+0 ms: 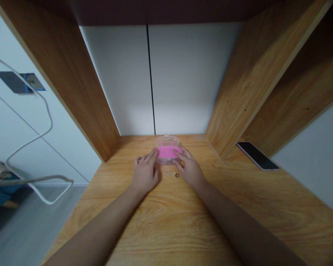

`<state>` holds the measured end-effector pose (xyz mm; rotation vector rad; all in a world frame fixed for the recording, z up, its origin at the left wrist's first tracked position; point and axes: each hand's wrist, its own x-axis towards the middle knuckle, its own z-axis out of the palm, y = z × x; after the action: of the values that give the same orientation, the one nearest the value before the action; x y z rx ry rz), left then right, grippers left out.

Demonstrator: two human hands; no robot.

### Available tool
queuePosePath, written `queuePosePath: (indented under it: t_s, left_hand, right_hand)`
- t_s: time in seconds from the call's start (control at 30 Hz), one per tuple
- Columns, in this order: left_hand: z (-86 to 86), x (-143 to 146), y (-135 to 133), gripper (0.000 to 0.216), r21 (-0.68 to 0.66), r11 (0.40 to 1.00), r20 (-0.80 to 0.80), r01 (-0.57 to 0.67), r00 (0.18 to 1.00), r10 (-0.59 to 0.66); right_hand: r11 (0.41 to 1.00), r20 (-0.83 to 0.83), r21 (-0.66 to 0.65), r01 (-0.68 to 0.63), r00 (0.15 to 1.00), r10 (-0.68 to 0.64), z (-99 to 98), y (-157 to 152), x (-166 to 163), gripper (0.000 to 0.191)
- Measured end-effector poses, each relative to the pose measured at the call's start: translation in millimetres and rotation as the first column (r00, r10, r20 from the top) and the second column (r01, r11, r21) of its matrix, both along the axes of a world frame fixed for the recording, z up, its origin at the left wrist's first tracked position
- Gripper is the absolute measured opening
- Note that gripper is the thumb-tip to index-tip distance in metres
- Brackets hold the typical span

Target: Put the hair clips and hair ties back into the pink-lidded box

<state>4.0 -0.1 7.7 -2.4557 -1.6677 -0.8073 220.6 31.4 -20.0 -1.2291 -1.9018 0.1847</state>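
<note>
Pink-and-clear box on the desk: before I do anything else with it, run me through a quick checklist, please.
1. Lid raised: ok, the clear lid stands open at the back.
2. Pink panel fastened: cannot tell; it shows between your hands, but no fixing is visible.
3. Left hand at the box: ok, fingers at its left end.
4. Right hand at the box: ok, fingers at the right end, reaching onto the pink panel.
5. Black ring put away: not ok, it lies on the desk in front.
6. Phone away from your hands: ok, far to the right.
</note>
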Motion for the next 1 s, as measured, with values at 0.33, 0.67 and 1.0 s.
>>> queuePosePath:
  t_s: [0.33,0.67,1.0]
  left_hand:
    - [6.8,-17.0,-4.0,0.021,-0.077,0.997,-0.006,0.029,1.0,-0.029]
    - [-0.5,-15.4,-0.1,0.013,-0.173,0.978,-0.004,0.113,0.993,-0.115]
    - [5.9,-8.8,-8.6,0.011,-0.183,0.929,0.117,0.321,0.946,-0.304]
  right_hand:
    - [0.997,-0.032,0.076,0.013,0.999,-0.011,10.1,-6.0,0.1,0.051]
    - [0.954,-0.026,0.283,-0.096,0.994,0.108,27.3,-26.5,2.1,0.024]
    - [0.961,0.028,0.25,-0.114,0.993,0.111,23.4,-27.4,7.8,0.017]
